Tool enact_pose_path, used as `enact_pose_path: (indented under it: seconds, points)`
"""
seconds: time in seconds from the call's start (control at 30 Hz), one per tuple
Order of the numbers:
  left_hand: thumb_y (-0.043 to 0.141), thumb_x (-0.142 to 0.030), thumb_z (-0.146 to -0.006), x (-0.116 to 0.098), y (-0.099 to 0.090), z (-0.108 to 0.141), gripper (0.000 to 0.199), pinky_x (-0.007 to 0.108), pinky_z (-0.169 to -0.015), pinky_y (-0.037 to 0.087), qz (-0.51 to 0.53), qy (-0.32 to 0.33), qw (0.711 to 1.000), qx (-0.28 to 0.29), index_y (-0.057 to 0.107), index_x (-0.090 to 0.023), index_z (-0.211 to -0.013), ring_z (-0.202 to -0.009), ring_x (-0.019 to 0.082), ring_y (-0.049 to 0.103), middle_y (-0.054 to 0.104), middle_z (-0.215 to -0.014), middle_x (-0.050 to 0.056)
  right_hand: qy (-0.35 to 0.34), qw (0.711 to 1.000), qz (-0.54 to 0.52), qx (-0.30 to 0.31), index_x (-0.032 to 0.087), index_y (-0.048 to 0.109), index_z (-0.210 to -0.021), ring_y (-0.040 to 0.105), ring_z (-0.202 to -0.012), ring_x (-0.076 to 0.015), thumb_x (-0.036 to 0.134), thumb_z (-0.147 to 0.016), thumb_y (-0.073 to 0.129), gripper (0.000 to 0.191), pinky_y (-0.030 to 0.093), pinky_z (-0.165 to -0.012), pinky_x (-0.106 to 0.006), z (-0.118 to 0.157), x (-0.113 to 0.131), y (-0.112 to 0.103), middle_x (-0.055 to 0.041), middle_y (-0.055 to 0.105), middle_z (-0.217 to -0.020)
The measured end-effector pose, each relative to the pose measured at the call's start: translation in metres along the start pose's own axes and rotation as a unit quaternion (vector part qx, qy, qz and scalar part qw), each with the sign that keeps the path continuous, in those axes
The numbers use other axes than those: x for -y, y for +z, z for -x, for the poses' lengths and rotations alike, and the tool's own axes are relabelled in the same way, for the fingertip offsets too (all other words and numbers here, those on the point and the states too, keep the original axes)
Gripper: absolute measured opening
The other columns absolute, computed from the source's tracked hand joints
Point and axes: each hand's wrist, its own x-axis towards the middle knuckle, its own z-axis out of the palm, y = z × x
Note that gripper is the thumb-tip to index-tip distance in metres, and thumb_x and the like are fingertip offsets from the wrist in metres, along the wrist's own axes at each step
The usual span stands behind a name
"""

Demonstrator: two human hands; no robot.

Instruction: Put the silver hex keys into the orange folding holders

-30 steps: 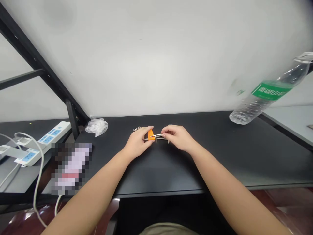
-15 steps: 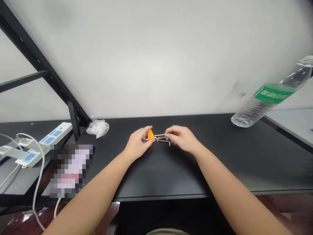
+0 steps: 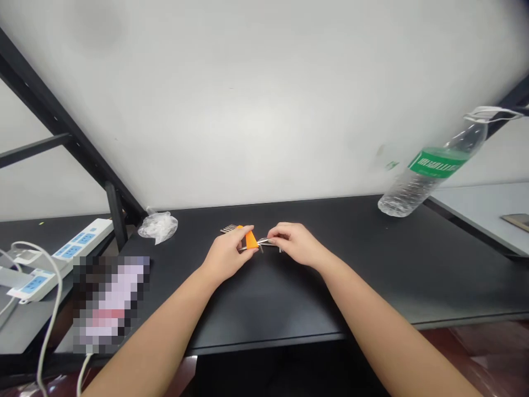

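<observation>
My left hand (image 3: pixel 225 258) is closed around an orange hex key holder (image 3: pixel 252 240), thumb and fingers gripping its two ends. Several silver hex keys (image 3: pixel 228 228) run through the holder and stick out past its left side. On the right side, bent ends of keys show between my hands. My right hand (image 3: pixel 298 243) pinches a hex key (image 3: pixel 263 241) close to the holder. Its fingers partly cover the key's end. Both hands are just above the black table (image 3: pixel 268 309).
A clear plastic bottle with a green label (image 3: pixel 438 162) leans at the back right. Crumpled clear plastic (image 3: pixel 158 226) lies at the back left. To the left are a white power strip (image 3: pixel 66 256), a cable (image 3: pixel 53 309) and a pixelated item (image 3: pixel 111 303). A white wall (image 3: pixel 256 110) stands behind.
My right hand has come nearer the holder, and the pinched hex key shows a shorter length between them. The keys show more on the holder's left side. The whole view has shifted slightly.
</observation>
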Motion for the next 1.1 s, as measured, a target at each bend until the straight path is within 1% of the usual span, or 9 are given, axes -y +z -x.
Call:
enact_pose_path:
  seconds: [0.13,0.4,0.5,0.6,0.7,0.8,0.87,1.0,1.1]
  points:
    - [0.071,-0.036,-0.088,0.001,-0.002,-0.001,0.054,0.029,-0.072,0.052,0.001,-0.008,1.0,-0.008,0.059,-0.028,-0.14,-0.072,0.015,0.061,0.066,-0.084,-0.001,0.028,0.999,-0.034,-0.029,0.023,0.073,-0.089,0.059,-0.07,-0.0164,0.035,-0.093,0.059,0.019,0.046,-0.067,-0.031,0.0,0.001,-0.002,-0.0018,0.067,-0.084]
    - [0.071,-0.038,-0.088,0.002,-0.001,-0.001,0.053,0.029,-0.07,0.052,0.0,-0.007,1.0,-0.014,0.059,-0.028,-0.14,-0.069,0.015,0.061,0.065,-0.079,-0.002,0.055,0.996,-0.073,-0.01,0.021,0.073,-0.091,0.06,-0.07,-0.0158,0.036,-0.091,0.061,0.019,0.048,-0.066,-0.03,0.0,-0.002,-0.001,-0.0014,0.067,-0.084]
    - [0.071,-0.039,-0.088,0.001,-0.001,0.0,0.054,0.029,-0.069,0.052,0.001,-0.001,1.0,0.004,0.06,-0.028,-0.14,-0.067,0.015,0.061,0.065,-0.077,-0.002,0.059,0.995,-0.075,0.004,0.021,0.074,-0.092,0.061,-0.072,-0.0156,0.035,-0.091,0.062,0.018,0.049,-0.068,-0.03,0.001,-0.002,0.001,-0.0017,0.069,-0.086]
    - [0.071,-0.04,-0.088,-0.001,0.0,0.0,0.054,0.028,-0.069,0.052,0.003,0.006,0.999,0.033,0.06,-0.028,-0.14,-0.065,0.014,0.061,0.066,-0.077,-0.002,0.083,0.992,-0.092,0.024,0.022,0.074,-0.093,0.059,-0.066,-0.0145,0.035,-0.09,0.063,0.018,0.047,-0.062,-0.028,0.001,-0.001,0.005,-0.001,0.068,-0.08]
    - [0.07,-0.039,-0.089,-0.002,0.001,-0.001,0.053,0.028,-0.072,0.054,0.01,0.007,0.999,0.035,0.06,-0.027,-0.14,-0.072,0.016,0.066,0.072,-0.087,0.0,0.117,0.983,-0.138,0.043,0.02,0.073,-0.097,0.057,-0.058,-0.0132,0.035,-0.089,0.064,0.019,0.046,-0.055,-0.027,-0.001,0.002,0.014,0.0,0.065,-0.072]
    - [0.069,-0.037,-0.09,-0.001,0.004,-0.001,0.052,0.03,-0.082,0.057,0.031,0.002,0.999,0.029,0.059,-0.027,-0.14,-0.087,0.018,0.072,0.075,-0.109,0.003,0.116,0.967,-0.222,0.052,0.019,0.07,-0.104,0.059,-0.06,-0.0128,0.034,-0.088,0.067,0.023,0.05,-0.057,-0.028,-0.004,0.003,0.025,-0.0022,0.068,-0.081]
    - [0.069,-0.036,-0.089,-0.001,0.005,-0.002,0.052,0.031,-0.088,0.058,0.039,-0.002,0.999,0.025,0.059,-0.026,-0.14,-0.095,0.019,0.073,0.074,-0.118,0.003,0.11,0.955,-0.272,0.044,0.019,0.066,-0.109,0.061,-0.065,-0.0132,0.033,-0.087,0.068,0.026,0.052,-0.059,-0.029,-0.005,0.002,0.031,-0.0031,0.067,-0.088]
    - [0.068,-0.032,-0.088,0.0,0.005,-0.002,0.053,0.032,-0.091,0.059,0.041,-0.004,0.999,0.025,0.06,-0.026,-0.14,-0.103,0.021,0.073,0.074,-0.123,0.003,0.099,0.952,-0.288,0.038,0.021,0.063,-0.107,0.062,-0.073,-0.0136,0.028,-0.085,0.068,0.024,0.053,-0.062,-0.028,-0.004,0.0,0.037,-0.0023,0.063,-0.095]
    - [0.068,-0.031,-0.088,0.0,0.005,-0.002,0.051,0.033,-0.09,0.06,0.037,0.002,0.999,0.029,0.062,-0.026,-0.138,-0.104,0.023,0.073,0.074,-0.122,0.004,0.088,0.959,-0.265,0.053,0.021,0.062,-0.104,0.06,-0.071,-0.0121,0.024,-0.086,0.065,0.019,0.052,-0.062,-0.027,-0.003,-0.001,0.038,-0.0008,0.061,-0.093]
